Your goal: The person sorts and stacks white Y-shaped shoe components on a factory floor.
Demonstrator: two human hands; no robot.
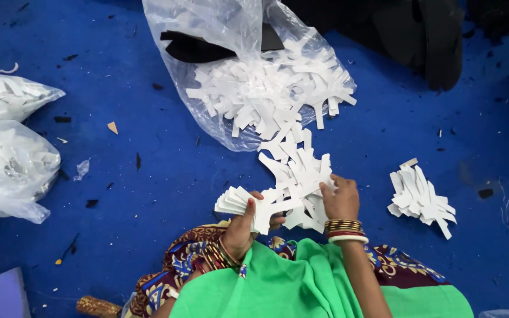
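On the blue floor covering (119, 176) before my knees, my left hand (240, 227) grips a fanned stack of white cutouts (240, 200) while my right hand (340, 197) presses fingers-down on the loose pile (296, 171), which I judge could slide and jumble.
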